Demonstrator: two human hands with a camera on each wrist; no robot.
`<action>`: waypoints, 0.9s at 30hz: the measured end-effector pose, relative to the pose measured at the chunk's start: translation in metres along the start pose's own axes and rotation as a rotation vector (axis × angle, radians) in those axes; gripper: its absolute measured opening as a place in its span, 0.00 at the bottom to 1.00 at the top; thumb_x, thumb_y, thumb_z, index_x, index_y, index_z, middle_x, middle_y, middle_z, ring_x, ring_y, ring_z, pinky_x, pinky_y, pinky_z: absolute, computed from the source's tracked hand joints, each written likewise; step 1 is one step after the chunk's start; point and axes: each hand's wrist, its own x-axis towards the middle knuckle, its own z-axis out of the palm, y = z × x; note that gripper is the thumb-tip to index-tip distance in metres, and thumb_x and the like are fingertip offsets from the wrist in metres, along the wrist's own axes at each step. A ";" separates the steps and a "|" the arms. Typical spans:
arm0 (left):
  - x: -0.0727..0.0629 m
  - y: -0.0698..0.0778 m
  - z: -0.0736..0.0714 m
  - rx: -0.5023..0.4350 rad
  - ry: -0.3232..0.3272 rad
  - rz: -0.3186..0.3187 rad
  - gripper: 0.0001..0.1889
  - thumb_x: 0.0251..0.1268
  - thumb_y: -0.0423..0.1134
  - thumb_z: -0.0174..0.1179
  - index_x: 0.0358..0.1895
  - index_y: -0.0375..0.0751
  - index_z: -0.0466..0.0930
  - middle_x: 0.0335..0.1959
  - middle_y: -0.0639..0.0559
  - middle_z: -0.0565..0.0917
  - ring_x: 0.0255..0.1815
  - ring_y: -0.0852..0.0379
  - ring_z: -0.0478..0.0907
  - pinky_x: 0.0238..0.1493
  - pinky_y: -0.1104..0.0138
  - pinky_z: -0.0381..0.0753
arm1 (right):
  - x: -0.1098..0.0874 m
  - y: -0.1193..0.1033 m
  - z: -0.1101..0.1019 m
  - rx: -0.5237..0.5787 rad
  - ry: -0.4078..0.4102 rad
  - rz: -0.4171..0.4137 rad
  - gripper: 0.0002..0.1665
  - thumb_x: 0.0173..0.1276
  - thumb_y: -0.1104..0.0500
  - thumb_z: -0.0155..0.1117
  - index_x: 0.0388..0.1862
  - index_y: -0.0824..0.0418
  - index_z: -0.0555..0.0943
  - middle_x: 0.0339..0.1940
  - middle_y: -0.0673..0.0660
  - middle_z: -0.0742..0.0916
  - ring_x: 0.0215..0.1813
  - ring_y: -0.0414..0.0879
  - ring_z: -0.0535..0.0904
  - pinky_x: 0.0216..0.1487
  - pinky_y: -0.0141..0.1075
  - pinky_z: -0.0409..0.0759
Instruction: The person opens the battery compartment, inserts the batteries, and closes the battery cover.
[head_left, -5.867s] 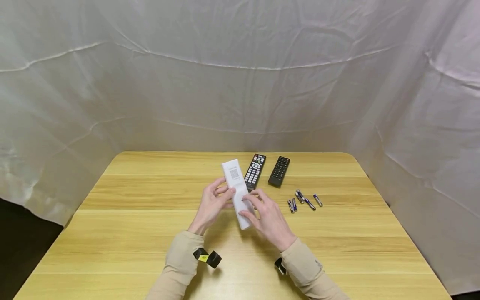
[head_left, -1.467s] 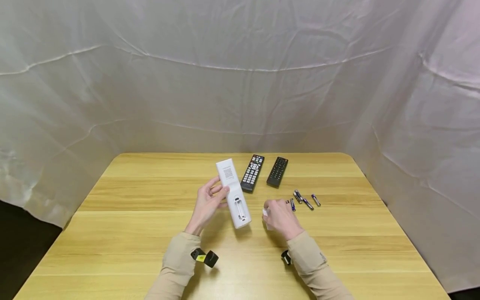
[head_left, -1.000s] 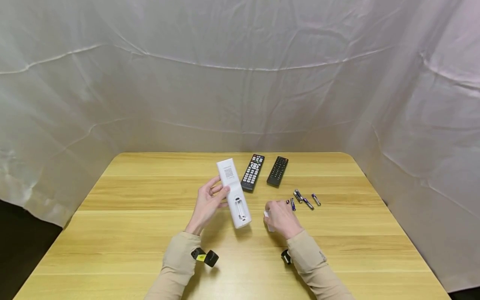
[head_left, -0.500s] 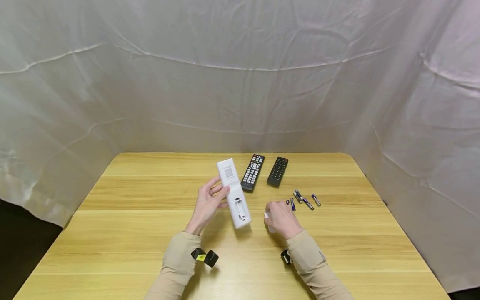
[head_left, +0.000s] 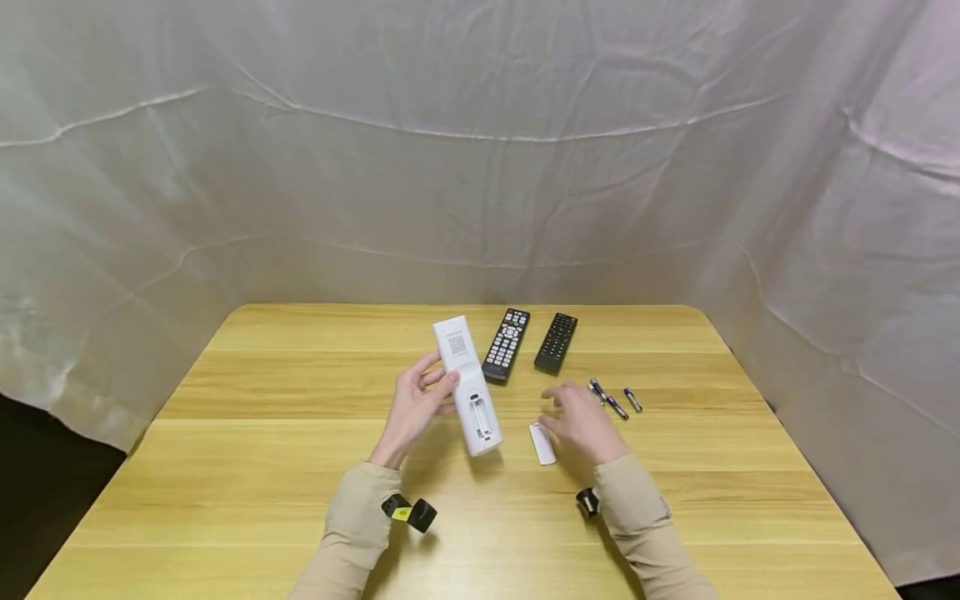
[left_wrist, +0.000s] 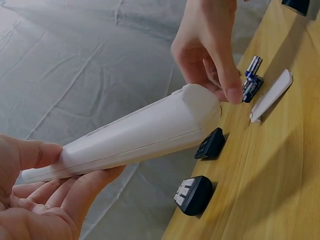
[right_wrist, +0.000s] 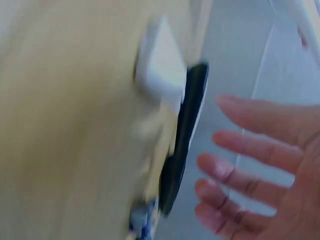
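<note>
My left hand (head_left: 415,410) holds a white remote control (head_left: 463,375) by its side, back face up, with the battery compartment (head_left: 480,417) uncovered and no batteries seen in it. On the table just left of my right hand (head_left: 583,419) lies the white battery cover (head_left: 543,444). That hand hovers over the table with its fingers spread and holds nothing, as the right wrist view shows. Several small batteries (head_left: 617,407) lie beyond and right of it; some are hidden behind the hand. The left wrist view shows the white remote (left_wrist: 125,132) between thumb and fingers.
A black remote with white buttons (head_left: 506,345) and a smaller black remote (head_left: 557,342) lie at the back of the wooden table (head_left: 300,383). Grey cloth (head_left: 480,192) hangs behind and at both sides. Each wrist wears a strapped camera (head_left: 422,516).
The cover came off the white remote, and my right hand carried it right, set it on the table and let it go. That hand has since shifted right toward the batteries. The left stays nearly still.
</note>
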 end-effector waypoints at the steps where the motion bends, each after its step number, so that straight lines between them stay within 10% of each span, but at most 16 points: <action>1: 0.000 0.000 0.000 -0.003 0.000 0.000 0.28 0.73 0.27 0.53 0.74 0.32 0.62 0.61 0.24 0.78 0.49 0.41 0.88 0.46 0.58 0.92 | 0.000 0.005 -0.003 0.005 0.002 -0.019 0.24 0.60 0.61 0.74 0.54 0.69 0.82 0.47 0.66 0.87 0.49 0.59 0.81 0.58 0.58 0.82; 27: 0.001 0.000 0.001 -0.008 -0.023 0.009 0.27 0.73 0.26 0.53 0.74 0.31 0.62 0.61 0.23 0.78 0.47 0.44 0.88 0.45 0.59 0.92 | 0.000 0.050 -0.010 -0.116 -0.056 -0.044 0.33 0.50 0.66 0.78 0.59 0.65 0.81 0.60 0.66 0.85 0.58 0.62 0.75 0.63 0.57 0.76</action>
